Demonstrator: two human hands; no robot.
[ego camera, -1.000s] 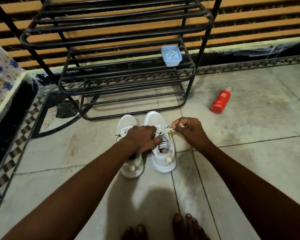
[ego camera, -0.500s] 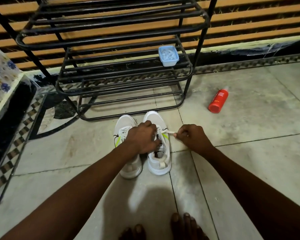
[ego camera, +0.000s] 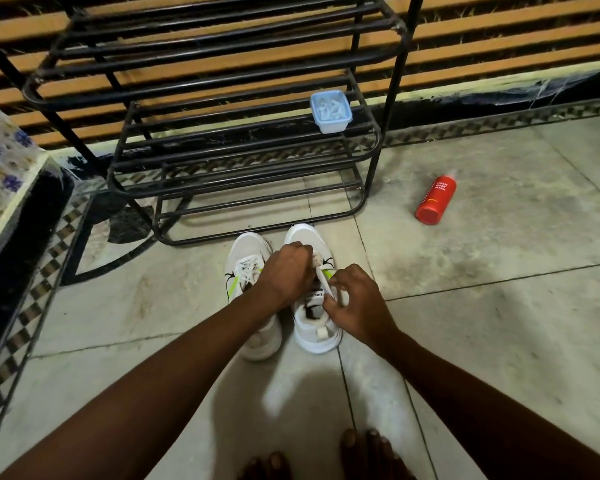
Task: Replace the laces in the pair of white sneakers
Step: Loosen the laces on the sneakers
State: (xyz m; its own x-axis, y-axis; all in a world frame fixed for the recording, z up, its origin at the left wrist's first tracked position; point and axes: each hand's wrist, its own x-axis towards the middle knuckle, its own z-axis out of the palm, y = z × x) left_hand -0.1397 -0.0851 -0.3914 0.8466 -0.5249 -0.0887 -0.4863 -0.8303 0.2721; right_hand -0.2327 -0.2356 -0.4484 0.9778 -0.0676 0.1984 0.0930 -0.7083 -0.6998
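**Free the lace one crossing at a time**

The pair stands on the grey tiled floor (ego camera: 499, 306), toes towards the black metal-tube shoe rack (ego camera: 397, 81). Work is on the right-side white mesh sneaker (ego camera: 317, 341). The left-side white mesh sneaker (ego camera: 248, 245) beside it shows its lacing in place.

The left hand (ego camera: 284, 275) curls over the front of the lacing, its fingers bent down and gripping the upper. Whether they also catch any lace is hidden. The right hand (ego camera: 357, 303) has its fingers (ego camera: 338, 289) pressed together on the flat white lace (ego camera: 323, 282), pinching it above the tongue.

This looks like unlacing, early in the task. To do it well:

- Pin the shoe down with the left hand.
- Pull along the line of each eyelet rather than straight up.
- Loosen one crossing before the next.
- Regrip close to the shoe, so the flat lace neither twists nor jams in the eyelets.
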